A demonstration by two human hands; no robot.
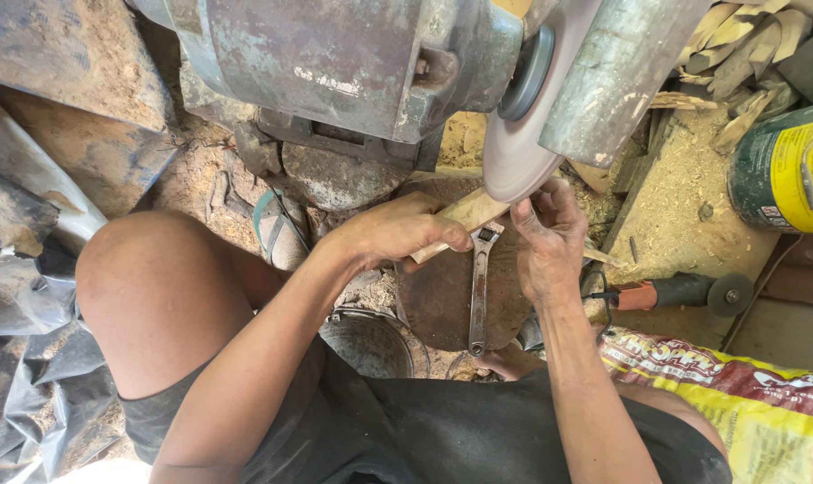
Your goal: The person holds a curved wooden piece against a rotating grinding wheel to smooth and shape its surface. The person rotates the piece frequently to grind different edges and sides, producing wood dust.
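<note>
Both hands grasp a wooden stick point(464, 215), the left hand point(402, 231) clenched round its near end and the right hand point(545, 237) pinching the far end against the grinding wheel point(523, 143), above a wrench point(480, 287) lying on a round metal plate point(433, 296)

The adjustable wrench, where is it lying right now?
The adjustable wrench lies on the round brown slab, centre of the head view, just below both hands and the wooden strip.
</note>
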